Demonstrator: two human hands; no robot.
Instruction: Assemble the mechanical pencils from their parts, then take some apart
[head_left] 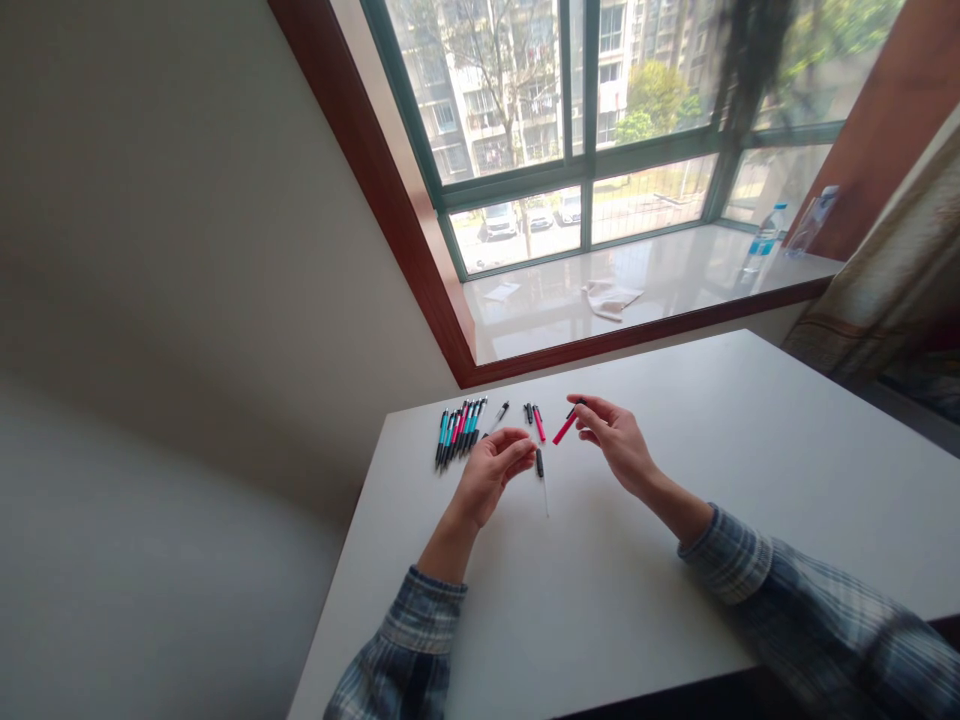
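My right hand (611, 440) pinches a pink pen barrel (564, 429) with a black clip, tilted above the white table. My left hand (493, 470) is closed, thumb against fingers; what it holds, if anything, is too small to make out. Right beside its fingertips are a black pen grip (539, 463) and a thin pale refill (546, 498); I cannot tell whether they touch the hand. Just beyond, another pink barrel (539, 423) and a small black piece (528, 413) lie on the table. A clear and black pen part (502, 411) lies behind my left hand.
A row of several turquoise, pink and white pens (457, 430) lies at the table's far left, beside the wall. Behind the white table (750, 450), the window sill (540, 325) carries a crumpled cloth (611, 299) and a water bottle (765, 240). A curtain (862, 280) hangs at right.
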